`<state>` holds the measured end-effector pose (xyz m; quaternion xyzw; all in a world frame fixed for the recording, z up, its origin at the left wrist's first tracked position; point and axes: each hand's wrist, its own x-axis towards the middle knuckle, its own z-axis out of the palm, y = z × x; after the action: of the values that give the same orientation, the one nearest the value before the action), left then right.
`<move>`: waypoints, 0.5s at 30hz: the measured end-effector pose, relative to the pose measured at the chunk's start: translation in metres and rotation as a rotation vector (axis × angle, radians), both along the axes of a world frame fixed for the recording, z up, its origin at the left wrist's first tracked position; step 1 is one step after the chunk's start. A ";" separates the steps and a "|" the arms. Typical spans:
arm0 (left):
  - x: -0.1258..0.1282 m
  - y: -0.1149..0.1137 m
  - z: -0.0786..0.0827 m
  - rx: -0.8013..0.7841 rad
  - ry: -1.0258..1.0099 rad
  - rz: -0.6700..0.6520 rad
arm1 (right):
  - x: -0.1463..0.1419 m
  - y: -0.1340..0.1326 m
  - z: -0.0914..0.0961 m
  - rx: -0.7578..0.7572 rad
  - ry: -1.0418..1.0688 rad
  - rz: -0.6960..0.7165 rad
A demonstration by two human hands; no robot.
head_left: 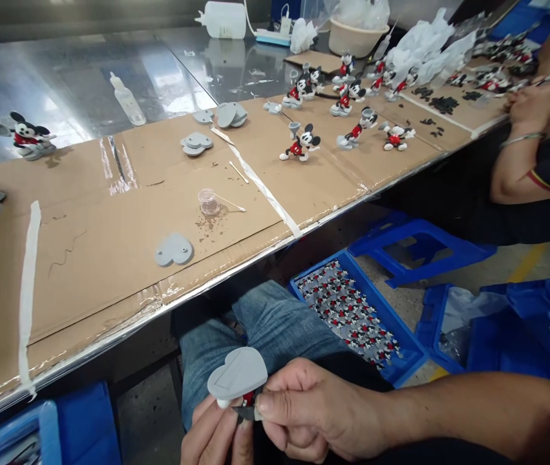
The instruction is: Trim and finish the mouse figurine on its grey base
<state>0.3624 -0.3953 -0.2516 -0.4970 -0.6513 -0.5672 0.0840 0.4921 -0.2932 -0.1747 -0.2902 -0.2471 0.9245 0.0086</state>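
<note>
Above my lap, my left hand point(214, 433) grips a small cartoon mouse figurine point(248, 399) from below, fingers closed round it. My right hand point(313, 413) pinches the same figurine from the right side. It is turned upside down, so the grey heart-shaped base point(238, 373) faces up; most of the body is hidden by my fingers. On the table edge ahead lies a loose grey heart base point(174, 249) with small holes. Beyond it are a small clear cup point(209, 203) and a cotton swab point(230, 203) leaning on its rim.
Several finished mouse figurines point(300, 143) stand on the cardboard-covered table point(110, 258). Grey bases point(196, 143) lie in stacks. A squeeze bottle point(127, 99) rests on its side. A blue crate point(352, 310) of figurines sits on the floor at right. A co-worker's hands point(534, 103) are at far right.
</note>
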 end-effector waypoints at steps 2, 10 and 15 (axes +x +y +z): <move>-0.001 0.000 -0.009 0.054 0.028 0.030 | 0.000 0.001 0.000 -0.017 0.008 0.007; -0.003 -0.006 -0.014 0.013 0.053 -0.018 | 0.001 0.002 0.002 -0.092 0.003 0.026; -0.006 -0.005 -0.012 0.028 0.060 -0.057 | 0.003 0.001 0.002 -0.060 -0.016 -0.003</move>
<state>0.3562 -0.4004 -0.2632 -0.5310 -0.6260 -0.5633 0.0943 0.4947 -0.2926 -0.1728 -0.2983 -0.2187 0.9291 -0.0008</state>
